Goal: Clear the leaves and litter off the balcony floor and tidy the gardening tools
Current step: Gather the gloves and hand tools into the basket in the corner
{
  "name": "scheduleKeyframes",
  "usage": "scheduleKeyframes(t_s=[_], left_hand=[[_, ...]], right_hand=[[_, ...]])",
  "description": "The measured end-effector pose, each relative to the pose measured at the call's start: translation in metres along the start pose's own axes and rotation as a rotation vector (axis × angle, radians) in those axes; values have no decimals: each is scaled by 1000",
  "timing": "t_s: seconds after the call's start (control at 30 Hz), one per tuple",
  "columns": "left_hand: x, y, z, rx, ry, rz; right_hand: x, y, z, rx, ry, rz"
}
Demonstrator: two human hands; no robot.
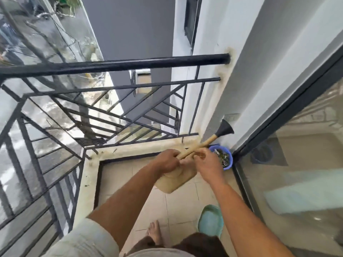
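Pale balcony tiles [178,210] run into a railed corner. Both hands hold a beige watering can [176,180] above them: left hand [165,161] curled around its top, right hand [206,162] pinching the spout [204,144], which points up-right toward the wall, over a blue bowl [229,160] of leaf litter.

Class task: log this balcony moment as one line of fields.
left hand: grips watering can | right hand: on its spout | black rose: toward wall | blue tub: holds litter, in corner
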State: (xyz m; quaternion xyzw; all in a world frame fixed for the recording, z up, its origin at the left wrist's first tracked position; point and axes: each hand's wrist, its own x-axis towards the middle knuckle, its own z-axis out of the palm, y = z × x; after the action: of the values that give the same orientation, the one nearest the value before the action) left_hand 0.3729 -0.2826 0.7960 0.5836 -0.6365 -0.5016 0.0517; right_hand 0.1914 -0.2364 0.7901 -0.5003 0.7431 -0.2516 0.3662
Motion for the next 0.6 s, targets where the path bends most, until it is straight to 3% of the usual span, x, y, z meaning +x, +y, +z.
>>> scheduleKeyframes(t_s=[0.1,0.2,0.27,0.6], left_hand=[[39,-2,-19,19,-22,20],[82,-9,-28,37,-65,17],[114,-10,-30,61,-103,7],[270,-44,8,203,-247,-106]], right_hand=[[39,0,1,-341,134,-260],[88,18,6,-609,-46,-418],[125,33,13,-633,-172,-433],[263,115,70,-629,-381,-358]])
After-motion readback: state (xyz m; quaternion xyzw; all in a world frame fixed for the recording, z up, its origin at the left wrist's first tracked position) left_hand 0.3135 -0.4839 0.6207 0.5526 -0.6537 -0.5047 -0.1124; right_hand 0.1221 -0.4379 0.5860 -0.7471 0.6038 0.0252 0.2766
